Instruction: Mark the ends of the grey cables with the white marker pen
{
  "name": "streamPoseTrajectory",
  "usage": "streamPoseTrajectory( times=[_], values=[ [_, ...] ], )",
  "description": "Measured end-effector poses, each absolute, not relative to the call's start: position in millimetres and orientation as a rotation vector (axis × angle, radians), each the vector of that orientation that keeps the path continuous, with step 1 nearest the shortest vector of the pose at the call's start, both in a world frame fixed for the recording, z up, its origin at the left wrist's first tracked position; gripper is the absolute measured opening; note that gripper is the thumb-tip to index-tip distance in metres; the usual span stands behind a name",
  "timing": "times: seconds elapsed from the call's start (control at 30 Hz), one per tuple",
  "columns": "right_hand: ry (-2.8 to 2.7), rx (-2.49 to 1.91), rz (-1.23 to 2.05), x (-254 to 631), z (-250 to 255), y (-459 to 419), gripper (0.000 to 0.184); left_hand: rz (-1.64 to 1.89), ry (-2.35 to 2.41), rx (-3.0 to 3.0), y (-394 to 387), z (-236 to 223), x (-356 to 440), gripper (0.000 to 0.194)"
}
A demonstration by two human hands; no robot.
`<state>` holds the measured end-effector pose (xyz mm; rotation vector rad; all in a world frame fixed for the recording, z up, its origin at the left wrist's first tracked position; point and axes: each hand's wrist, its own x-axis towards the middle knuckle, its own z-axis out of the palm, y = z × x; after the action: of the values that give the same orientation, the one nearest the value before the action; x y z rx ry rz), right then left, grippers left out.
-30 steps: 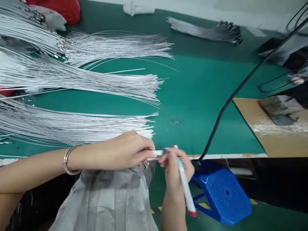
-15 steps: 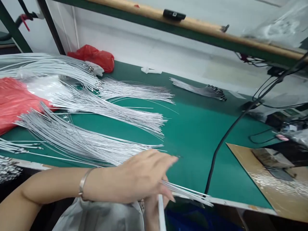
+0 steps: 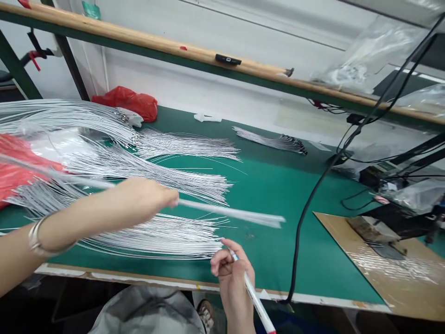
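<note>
Now, in the head view, the left hand [image 3: 148, 197], with a silver metal bangle [image 3: 36, 241] at its wrist, is closed around a slim bundle of pale grey-white wires [image 3: 231, 213]. This slim bundle lies across the scene above the green surface [image 3: 274, 190]: one end sticks out to the right of the fist, the other runs left past the wrist, over a red plastic bag [image 3: 21, 160]. It looks blurred.

The right hand [image 3: 236, 276], at the near edge, is half curled with the palm partly showing; it grasps a slender white marker pen with a red end [image 3: 255, 301], slanted with the red end nearest. The index fingertip is at the right-hand ends of a broad near pile of grey-white wires [image 3: 177, 241]; whether it touches them I cannot tell.

Farther off lie a middle pile of similar wires [image 3: 187, 180] and a far pile [image 3: 194, 144]. To the right, a black cable [image 3: 299, 246] hangs beside a brown cardboard sheet [image 3: 354, 264].
</note>
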<state>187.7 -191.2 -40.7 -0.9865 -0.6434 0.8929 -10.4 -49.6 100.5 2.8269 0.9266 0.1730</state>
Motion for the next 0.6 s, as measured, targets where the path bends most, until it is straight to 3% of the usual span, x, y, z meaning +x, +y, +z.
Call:
streamPoseTrajectory(
  times=[0.13,0.3,0.43,0.6],
  values=[
    [-0.597,-1.02,0.921,191.1,-49.8,-199.5,0.049,0.235,1.048,3.008,30.9,94.8,8.5,0.02],
    [-0.51,-1.071,0.837,207.6,-57.5,-212.3,0.04,0.24,1.045,2.96,97.0,34.6,26.6,0.023],
    [-0.453,-1.088,0.755,224.8,-63.3,-221.5,0.037,0.289,1.067,2.934,114.7,-7.3,36.6,0.027],
    [-0.532,-1.092,0.703,248.7,-73.5,-231.0,0.034,0.345,1.128,2.866,100.3,-20.3,39.3,0.033]
  ],
)
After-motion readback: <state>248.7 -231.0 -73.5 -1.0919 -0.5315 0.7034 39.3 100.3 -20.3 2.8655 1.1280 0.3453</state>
